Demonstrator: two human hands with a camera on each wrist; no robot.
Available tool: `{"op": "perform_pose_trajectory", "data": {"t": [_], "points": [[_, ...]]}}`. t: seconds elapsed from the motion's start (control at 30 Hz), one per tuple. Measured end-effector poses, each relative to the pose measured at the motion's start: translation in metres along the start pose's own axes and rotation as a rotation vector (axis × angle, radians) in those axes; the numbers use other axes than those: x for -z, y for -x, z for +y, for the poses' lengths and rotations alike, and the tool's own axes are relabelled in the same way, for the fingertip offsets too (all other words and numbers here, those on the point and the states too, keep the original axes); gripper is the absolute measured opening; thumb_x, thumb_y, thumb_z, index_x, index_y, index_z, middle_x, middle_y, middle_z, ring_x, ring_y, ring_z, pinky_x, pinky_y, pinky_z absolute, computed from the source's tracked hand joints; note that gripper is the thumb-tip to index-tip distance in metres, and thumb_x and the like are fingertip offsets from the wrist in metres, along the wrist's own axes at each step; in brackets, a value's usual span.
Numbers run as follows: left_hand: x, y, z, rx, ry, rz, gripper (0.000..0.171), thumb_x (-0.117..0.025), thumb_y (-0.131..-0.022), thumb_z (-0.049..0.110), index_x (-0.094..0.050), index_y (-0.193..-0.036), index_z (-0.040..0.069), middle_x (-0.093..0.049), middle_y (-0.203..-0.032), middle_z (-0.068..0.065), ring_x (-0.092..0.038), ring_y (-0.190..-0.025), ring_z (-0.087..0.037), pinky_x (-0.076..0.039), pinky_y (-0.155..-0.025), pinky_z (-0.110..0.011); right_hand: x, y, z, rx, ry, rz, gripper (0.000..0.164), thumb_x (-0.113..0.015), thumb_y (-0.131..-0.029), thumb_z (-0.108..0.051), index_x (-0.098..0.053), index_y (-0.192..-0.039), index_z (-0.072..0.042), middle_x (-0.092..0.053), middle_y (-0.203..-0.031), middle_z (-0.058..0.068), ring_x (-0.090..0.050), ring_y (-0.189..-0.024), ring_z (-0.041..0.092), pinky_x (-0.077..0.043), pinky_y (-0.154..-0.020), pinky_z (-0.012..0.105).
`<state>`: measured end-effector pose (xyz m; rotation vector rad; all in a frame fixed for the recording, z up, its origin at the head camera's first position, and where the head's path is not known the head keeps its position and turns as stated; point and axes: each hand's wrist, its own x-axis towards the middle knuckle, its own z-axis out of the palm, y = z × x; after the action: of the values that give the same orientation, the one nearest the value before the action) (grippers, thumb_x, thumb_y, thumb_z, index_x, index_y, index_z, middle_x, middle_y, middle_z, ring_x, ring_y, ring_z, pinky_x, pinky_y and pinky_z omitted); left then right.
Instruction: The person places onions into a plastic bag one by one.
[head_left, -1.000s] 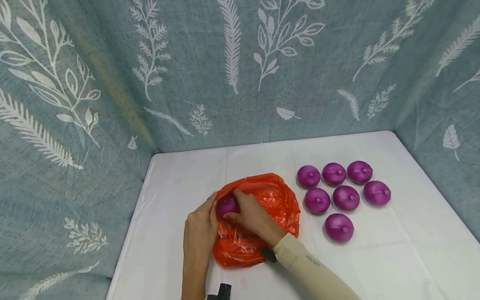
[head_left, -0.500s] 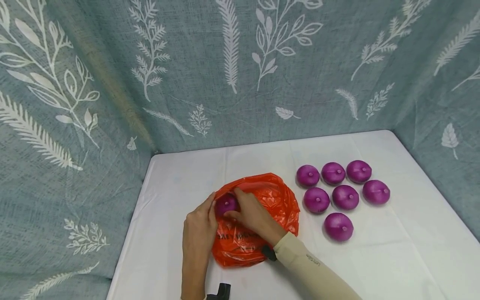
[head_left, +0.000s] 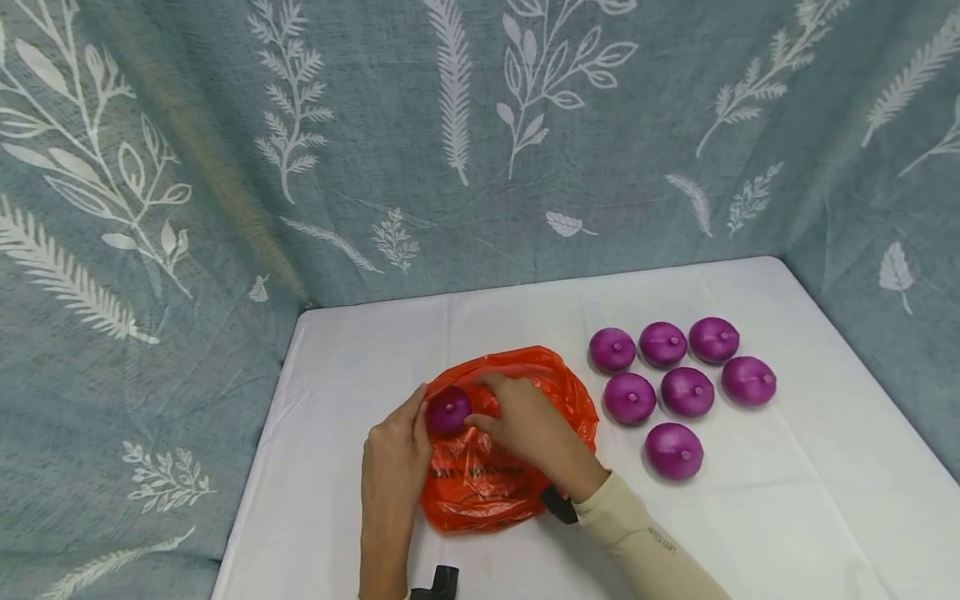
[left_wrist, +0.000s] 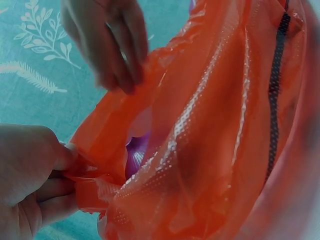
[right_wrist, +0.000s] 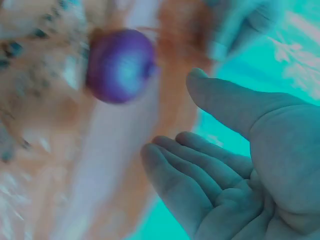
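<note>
One purple onion (head_left: pixel 448 411) inside red bag (head_left: pixel 480 502)

head: above, forward-down | 2 wrist cams: close, facing red bag (head_left: pixel 483 468) | all share it

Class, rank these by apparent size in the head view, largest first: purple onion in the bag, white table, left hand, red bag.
1. White table
2. Red bag
3. Left hand
4. Purple onion
</note>
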<state>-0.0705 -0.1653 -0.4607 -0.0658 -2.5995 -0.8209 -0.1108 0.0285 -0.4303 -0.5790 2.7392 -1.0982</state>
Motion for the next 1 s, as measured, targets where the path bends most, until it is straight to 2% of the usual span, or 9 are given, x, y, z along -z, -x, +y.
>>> {"op": "perform_pose_trajectory", "data": {"t": [0.07,0.13,0.2,0.33,0.43,0.6,0.77,1.0], "points": [[0.000,0.000,0.000,-0.003,0.002,0.001,0.034,-0.067,-0.104,0.007,-0.070,-0.137,0.001,-0.072,-0.127,-0.021,-0.073,-0.113,-0.038,-0.063,-0.086,-0.048,0.014,0.005,-0.005,0.008,-0.004,0.039,0.056,-0.083,-0.095,-0.027,-0.063,-0.142,-0.003,-0.076,-0.120,0.012,-0.067,-0.080,0.016,-0.063,-0.087,0.039],[-0.001,0.000,0.000,0.000,0.004,0.004,0.034,-0.067,-0.104,0.006,-0.070,-0.137,0.001,-0.072,-0.128,-0.020,-0.072,-0.114,-0.038,-0.063,-0.088,-0.048,0.027,0.009,-0.006,0.012,0.011,0.086,0.055,-0.082,-0.096,-0.029,-0.065,-0.141,-0.005,-0.075,-0.126,0.011,-0.073,-0.095,0.018,-0.061,-0.097,0.041],[-0.001,0.000,0.000,0.008,0.005,0.006,0.034,-0.068,-0.103,0.006,-0.070,-0.137,0.001,-0.072,-0.129,-0.020,-0.072,-0.115,-0.037,-0.062,-0.089,-0.048,0.039,0.012,-0.007,0.003,0.003,0.128,0.055,-0.081,-0.097,-0.031,-0.064,-0.142,-0.006,-0.074,-0.129,0.012,-0.073,-0.109,0.024,-0.060,-0.099,0.044],[-0.001,0.000,0.001,0.025,0.000,0.004,0.035,-0.068,-0.103,0.006,-0.069,-0.138,0.002,-0.072,-0.129,-0.020,-0.072,-0.115,-0.038,-0.061,-0.090,-0.049,0.061,0.016,-0.002,-0.015,-0.016,0.194,0.056,-0.078,-0.098,-0.035,-0.062,-0.145,-0.007,-0.073,-0.131,0.015,-0.072,-0.115,0.030,-0.059,-0.100,0.048],[-0.001,0.000,0.002,0.029,0.001,-0.001,0.035,-0.068,-0.103,0.005,-0.069,-0.138,0.001,-0.072,-0.130,-0.020,-0.072,-0.115,-0.038,-0.061,-0.091,-0.050,0.078,0.022,0.004,-0.037,-0.064,0.241,0.058,-0.076,-0.100,-0.035,-0.059,-0.148,-0.008,-0.069,-0.139,0.017,-0.071,-0.121,0.034,-0.058,-0.102,0.050],[-0.002,-0.001,0.002,0.031,0.013,-0.004,0.034,-0.067,-0.104,0.005,-0.069,-0.138,0.001,-0.072,-0.130,-0.020,-0.071,-0.117,-0.039,-0.060,-0.092,-0.050,0.104,0.027,0.019,-0.061,-0.120,0.375,0.059,-0.075,-0.101,-0.035,-0.057,-0.149,-0.008,-0.061,-0.148,0.017,-0.066,-0.129,0.034,-0.057,-0.103,0.048],[-0.003,0.000,0.000,0.032,0.025,-0.011,0.035,-0.067,-0.103,0.004,-0.069,-0.138,0.002,-0.072,-0.131,-0.020,-0.071,-0.117,-0.038,-0.060,-0.091,-0.049,0.126,0.034,0.037,-0.046,-0.135,0.512,0.058,-0.075,-0.101,-0.032,-0.057,-0.148,-0.004,-0.060,-0.150,0.016,-0.062,-0.134,0.033,-0.057,-0.104,0.047],[-0.003,0.000,0.000,0.038,0.029,-0.006,0.035,-0.067,-0.103,0.004,-0.069,-0.138,0.001,-0.072,-0.131,-0.020,-0.071,-0.117,-0.038,-0.060,-0.091,-0.049,0.155,0.053,0.063,-0.116,-0.119,0.649,0.058,-0.075,-0.101,-0.035,-0.059,-0.149,-0.007,-0.061,-0.150,0.014,-0.061,-0.136,0.034,-0.054,-0.106,0.048]]}}
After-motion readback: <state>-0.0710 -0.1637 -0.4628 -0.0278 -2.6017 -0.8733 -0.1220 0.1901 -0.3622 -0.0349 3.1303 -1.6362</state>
